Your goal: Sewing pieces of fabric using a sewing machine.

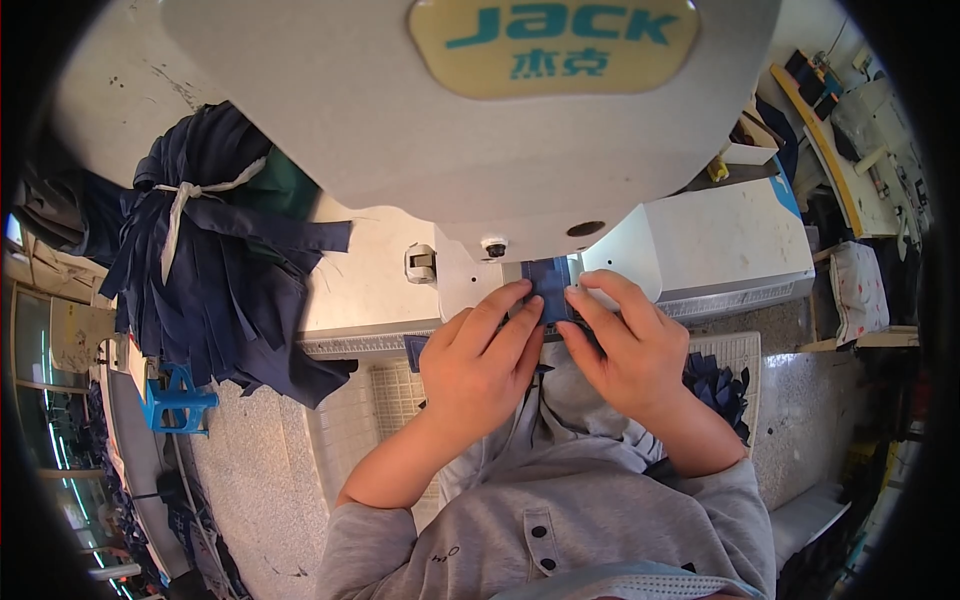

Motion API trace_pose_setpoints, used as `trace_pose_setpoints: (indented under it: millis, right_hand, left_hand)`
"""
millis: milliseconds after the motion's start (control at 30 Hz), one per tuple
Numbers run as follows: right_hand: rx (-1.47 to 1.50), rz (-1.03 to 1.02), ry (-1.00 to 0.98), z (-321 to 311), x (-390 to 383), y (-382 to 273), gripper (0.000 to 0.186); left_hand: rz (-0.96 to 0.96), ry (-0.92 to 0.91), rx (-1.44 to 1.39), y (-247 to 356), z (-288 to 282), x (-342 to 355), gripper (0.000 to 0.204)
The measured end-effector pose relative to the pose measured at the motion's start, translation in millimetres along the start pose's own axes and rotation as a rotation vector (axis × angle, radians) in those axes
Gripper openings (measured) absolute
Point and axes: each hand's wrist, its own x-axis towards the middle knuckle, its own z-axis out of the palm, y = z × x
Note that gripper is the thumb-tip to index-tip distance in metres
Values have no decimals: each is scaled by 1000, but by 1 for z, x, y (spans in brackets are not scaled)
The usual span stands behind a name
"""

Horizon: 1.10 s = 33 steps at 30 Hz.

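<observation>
A small navy fabric piece (547,276) lies under the head of a white sewing machine (540,150), with stitching faintly visible along it. My left hand (480,352) has its fingertips on the fabric's left side and near edge, fingers bent and close together. At the right edge, my right hand (632,350) pinches the same piece between thumb and fingers. The fabric's far end is hidden beneath the machine head. Another bit of navy cloth (414,348) shows beside my left wrist.
A bundle of navy fabric strips (205,250), tied with a white band, hangs over the table's left side. Below the table edge, a light crate (735,350) holds navy pieces by my right forearm. A blue stool (178,400) stands on the floor at left.
</observation>
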Motion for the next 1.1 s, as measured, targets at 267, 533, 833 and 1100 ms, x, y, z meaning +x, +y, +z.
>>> trace_pose_setpoints:
  millis: [267,533,833,1100]
  right_hand:
    - [8,0,-4,-1,1,0,30]
    - [-12,6,-7,-1,1,0,29]
    - [-23,-112,-15,-2,-1,-1,33]
    - [-37,-8,-107,-1,0,-20,43]
  left_hand:
    - [-14,-19,-5,1,-1,0,32]
    - [52,3,20,-4,2,0,30]
    - [43,-15,-25,-2,-1,-3,31]
    - [-26,-57,-231,6,-12,-7,25]
